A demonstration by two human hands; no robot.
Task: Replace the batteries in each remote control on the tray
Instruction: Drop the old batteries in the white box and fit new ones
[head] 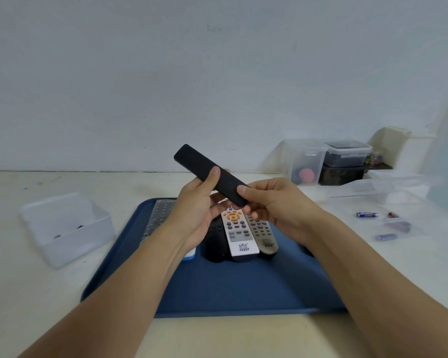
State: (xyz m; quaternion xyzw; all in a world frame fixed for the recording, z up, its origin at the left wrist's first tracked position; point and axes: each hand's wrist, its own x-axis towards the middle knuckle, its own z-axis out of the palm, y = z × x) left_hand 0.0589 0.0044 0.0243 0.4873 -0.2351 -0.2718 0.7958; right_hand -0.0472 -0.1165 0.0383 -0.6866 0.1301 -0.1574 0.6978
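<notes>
Plain pale wall (217,73) beyond the hands, cream tabletop (23,267) spreading beneath them, soft even light.

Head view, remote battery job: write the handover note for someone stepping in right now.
Left hand and right hand both grip the slim black remote, lifted above the blue tray, plain back toward the camera; no open battery cover is visible.
On the tray: a white remote, a grey remote, a black remote and a wrapped remote at the left.
Loose batteries lie on the table to the right.
Done: no finished swap can be seen.
Left: open the held remote, swap batteries, then the others.
</notes>
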